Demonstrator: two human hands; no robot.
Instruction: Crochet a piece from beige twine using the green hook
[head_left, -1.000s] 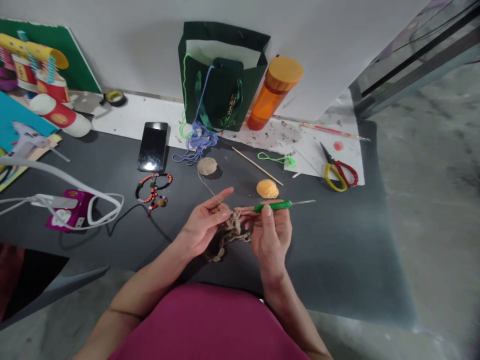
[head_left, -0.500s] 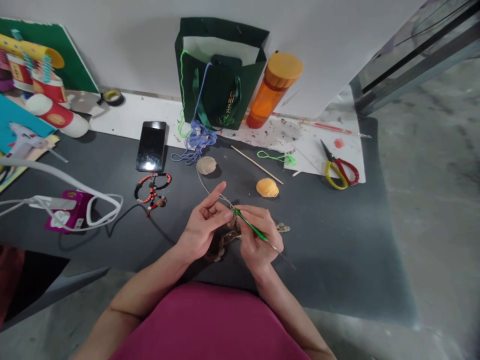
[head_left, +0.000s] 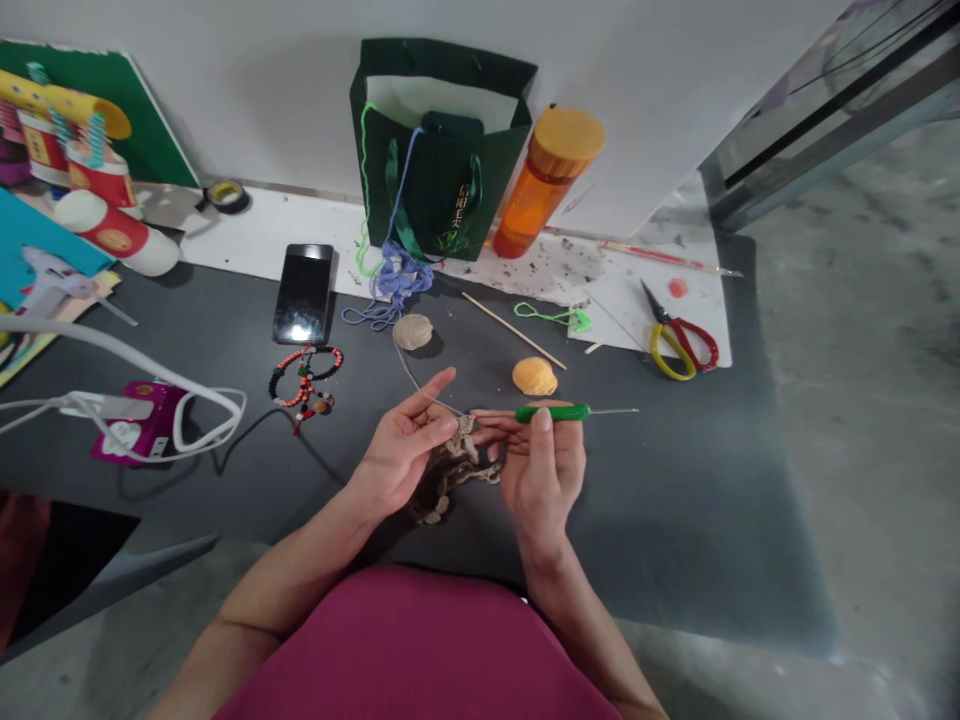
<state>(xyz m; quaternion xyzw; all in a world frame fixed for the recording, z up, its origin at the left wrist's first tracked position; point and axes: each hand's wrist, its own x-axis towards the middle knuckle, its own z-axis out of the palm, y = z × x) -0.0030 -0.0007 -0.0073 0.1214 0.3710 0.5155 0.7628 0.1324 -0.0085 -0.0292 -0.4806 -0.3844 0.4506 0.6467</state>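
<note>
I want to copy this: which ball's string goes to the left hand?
The beige ball, nearer the phone: its string reaches the left hand. The yellow ball has none trailing.

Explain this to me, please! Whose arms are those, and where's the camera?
There's no robot: these are a person's own bare hands. Every picture comes from one camera on their head, looking forward and down.

The left hand pinches a brown yarn piece; a thread joins it to a beige ball. The right hand holds a green-handled tool.

On the dark table lie a yellow ball, a phone and scissors. A green bag stands behind.
</note>
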